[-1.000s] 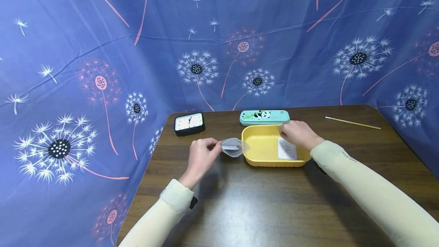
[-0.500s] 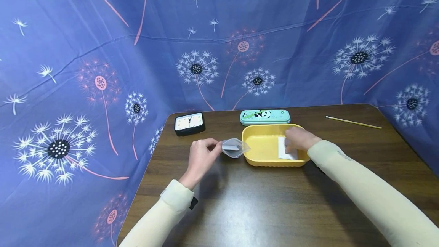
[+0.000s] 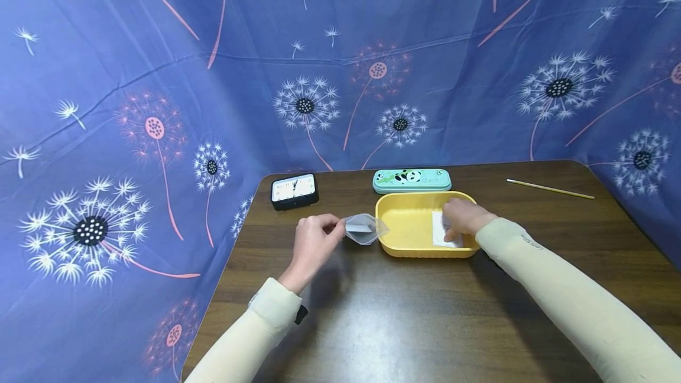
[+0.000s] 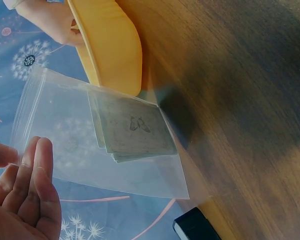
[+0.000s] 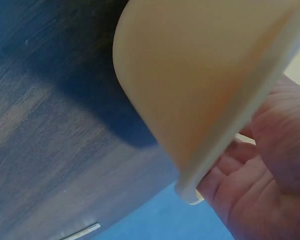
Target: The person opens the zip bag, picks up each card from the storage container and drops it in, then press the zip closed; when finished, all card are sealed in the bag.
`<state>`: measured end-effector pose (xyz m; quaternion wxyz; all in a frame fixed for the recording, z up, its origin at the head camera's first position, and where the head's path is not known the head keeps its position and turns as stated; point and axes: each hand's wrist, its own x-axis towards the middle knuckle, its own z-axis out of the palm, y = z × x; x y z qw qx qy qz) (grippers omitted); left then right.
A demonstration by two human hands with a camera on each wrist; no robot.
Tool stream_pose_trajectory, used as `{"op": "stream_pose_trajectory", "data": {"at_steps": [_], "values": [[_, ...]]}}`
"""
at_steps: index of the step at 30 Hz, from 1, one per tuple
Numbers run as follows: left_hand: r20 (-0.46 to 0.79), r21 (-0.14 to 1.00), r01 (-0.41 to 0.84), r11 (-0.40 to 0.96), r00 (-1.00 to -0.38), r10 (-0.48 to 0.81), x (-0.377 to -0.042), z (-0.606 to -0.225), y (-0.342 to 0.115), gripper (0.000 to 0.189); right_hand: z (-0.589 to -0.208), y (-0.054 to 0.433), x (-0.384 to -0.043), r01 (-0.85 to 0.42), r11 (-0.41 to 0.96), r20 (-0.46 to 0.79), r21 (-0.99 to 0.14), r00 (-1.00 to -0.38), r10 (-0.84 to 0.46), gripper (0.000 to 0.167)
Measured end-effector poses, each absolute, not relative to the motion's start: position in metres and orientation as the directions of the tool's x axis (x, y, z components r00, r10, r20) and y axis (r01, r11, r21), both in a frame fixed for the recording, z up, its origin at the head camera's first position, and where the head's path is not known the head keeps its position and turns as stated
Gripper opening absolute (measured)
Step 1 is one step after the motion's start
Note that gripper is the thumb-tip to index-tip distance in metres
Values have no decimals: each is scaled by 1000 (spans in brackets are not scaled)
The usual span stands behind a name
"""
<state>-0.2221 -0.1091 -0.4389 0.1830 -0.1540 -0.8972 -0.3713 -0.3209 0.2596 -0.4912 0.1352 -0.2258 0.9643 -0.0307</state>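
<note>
My left hand (image 3: 314, 244) pinches a clear zip bag (image 4: 70, 110) by its zip edge, left of the yellow tray (image 3: 407, 229). Inside the bag lie several cards (image 4: 135, 125), the front one marked with a small butterfly drawing. Over the right part of the tray, my right hand (image 3: 465, 217) reaches down with bent fingers. A white card (image 3: 440, 230) lies beneath it on the tray floor, partly covered by the hand. The right wrist view shows those fingers (image 5: 227, 167) behind the tray rim; I cannot tell whether they grip the card.
Behind the tray lies a mint pencil case (image 3: 412, 180) with a panda on it. A black-framed clock (image 3: 294, 191) sits at the back left, and a thin pencil (image 3: 550, 189) at the back right. A blue dandelion-print cloth (image 3: 340, 75) hangs behind the wooden table (image 3: 372, 312).
My right hand has come down from above the tray's back rim onto the card, which it now partly covers. My left hand and the bag have stayed in place.
</note>
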Motion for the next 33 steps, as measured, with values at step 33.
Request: {"op": "stream_pose_trajectory", "data": {"at_steps": [33], "values": [[437, 625, 415, 661, -888, 145, -220, -437, -112, 19, -455, 270, -310, -528, 846, 118, -73, -847, -518, 9]]}}
